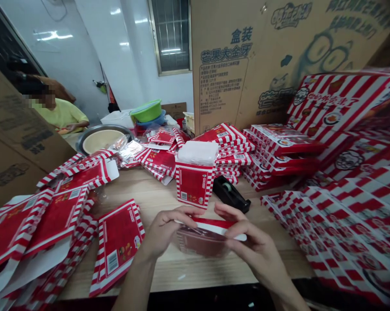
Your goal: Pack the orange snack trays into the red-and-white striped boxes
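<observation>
Between both hands, above the table's front, is a red-and-white carton [203, 244] blurred by motion. My left hand [172, 224] grips the left end of its upper edge, fingers bent over the flap. At the right end, my right hand [246, 233] pinches the white flap [211, 228] between thumb and fingers. Just beyond them an open carton [195, 183] stands upright with a clear plastic-wrapped tray [198, 152] sticking out of its top. A black tape dispenser [230, 193] lies to its right. Another flat carton [119, 244] rests left of my left hand.
Piled cartons [52, 220] cover the left side. Stacked striped boxes [350, 229] fill the right. A steel basin [85, 134] and a green basin [146, 111] stand at the back, before a large cardboard box [224, 86]. A person in yellow [64, 114] sits far left.
</observation>
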The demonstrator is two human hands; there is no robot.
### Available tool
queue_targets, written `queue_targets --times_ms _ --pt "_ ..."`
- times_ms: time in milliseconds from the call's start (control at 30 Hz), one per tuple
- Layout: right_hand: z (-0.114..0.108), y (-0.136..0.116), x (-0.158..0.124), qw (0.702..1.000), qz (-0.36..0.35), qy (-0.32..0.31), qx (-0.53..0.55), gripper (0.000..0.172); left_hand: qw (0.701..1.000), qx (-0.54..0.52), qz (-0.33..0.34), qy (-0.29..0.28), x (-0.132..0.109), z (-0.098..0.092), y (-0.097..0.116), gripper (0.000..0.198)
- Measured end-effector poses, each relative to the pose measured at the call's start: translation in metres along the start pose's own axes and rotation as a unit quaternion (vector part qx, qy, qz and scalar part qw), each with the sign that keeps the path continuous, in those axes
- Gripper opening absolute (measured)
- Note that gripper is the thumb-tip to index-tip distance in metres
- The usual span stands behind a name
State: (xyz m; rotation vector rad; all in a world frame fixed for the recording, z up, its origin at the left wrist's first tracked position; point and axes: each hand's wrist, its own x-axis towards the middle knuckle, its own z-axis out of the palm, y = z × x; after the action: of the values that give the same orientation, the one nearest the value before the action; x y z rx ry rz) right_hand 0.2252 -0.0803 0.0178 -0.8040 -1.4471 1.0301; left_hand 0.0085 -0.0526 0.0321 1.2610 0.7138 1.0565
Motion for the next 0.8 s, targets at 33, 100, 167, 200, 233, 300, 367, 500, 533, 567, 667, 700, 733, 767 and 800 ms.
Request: queue_targets --times_ms 33,100,167,200,233,300,367,500,533,567,667,700,733,767,800 --pt "0.002 -0.003 0.001 1.000 0.005 0.008 -0.019 0.009 0.999 0.028 0.024 0.002 0.000 0.000 -0.001 0.034" --pt "0.006 -0.007 0.002 0.998 0.015 0.033 -0.045 0.012 0.995 0.079 0.062 0.004 -0.003 -0.001 -0.002 0.032" --pt "0.010 -0.011 0.003 0.996 0.028 0.053 -0.066 0.009 0.990 0.115 0.080 -0.013 -0.007 -0.001 -0.003 0.027" --pt "0.011 -0.012 0.004 0.995 0.034 0.054 -0.076 0.012 0.988 0.127 0.085 -0.026 -0.009 -0.002 -0.003 0.025" --pt "0.012 -0.013 0.004 0.994 0.036 0.053 -0.084 0.014 0.986 0.134 0.089 -0.039 -0.011 -0.002 -0.004 0.023" --pt "0.014 -0.013 0.004 0.995 0.030 0.048 -0.086 0.011 0.984 0.145 0.090 -0.043 -0.014 -0.002 -0.004 0.022" --pt "0.013 -0.013 0.005 0.997 0.011 0.038 -0.068 0.005 0.985 0.150 0.083 -0.025 -0.015 -0.003 -0.004 0.021" --pt "0.002 -0.008 0.008 0.998 -0.035 -0.017 -0.040 0.006 0.979 0.182 0.084 -0.042 -0.013 -0.010 -0.003 0.019" --pt "-0.003 -0.007 0.009 0.997 -0.050 -0.042 -0.046 0.006 0.975 0.196 0.091 -0.057 -0.013 -0.013 -0.002 0.020" --pt "-0.008 -0.006 0.010 0.994 -0.065 -0.068 -0.060 0.009 0.970 0.210 0.099 -0.069 -0.013 -0.016 -0.002 0.022" --pt "-0.018 -0.004 0.008 0.977 -0.101 -0.135 -0.133 0.021 0.953 0.263 0.124 -0.082 -0.016 -0.022 0.001 0.027" --pt "-0.020 -0.004 0.007 0.970 -0.109 -0.148 -0.157 0.024 0.946 0.287 0.131 -0.080 -0.018 -0.022 0.001 0.028" --pt "-0.020 -0.005 0.005 0.965 -0.121 -0.153 -0.175 0.028 0.937 0.311 0.139 -0.075 -0.019 -0.022 0.001 0.029" --pt "-0.018 -0.005 0.002 0.962 -0.134 -0.151 -0.186 0.031 0.929 0.333 0.146 -0.067 -0.021 -0.021 0.000 0.029" --pt "-0.017 -0.005 0.000 0.960 -0.143 -0.144 -0.191 0.033 0.924 0.347 0.152 -0.057 -0.021 -0.020 -0.001 0.028"
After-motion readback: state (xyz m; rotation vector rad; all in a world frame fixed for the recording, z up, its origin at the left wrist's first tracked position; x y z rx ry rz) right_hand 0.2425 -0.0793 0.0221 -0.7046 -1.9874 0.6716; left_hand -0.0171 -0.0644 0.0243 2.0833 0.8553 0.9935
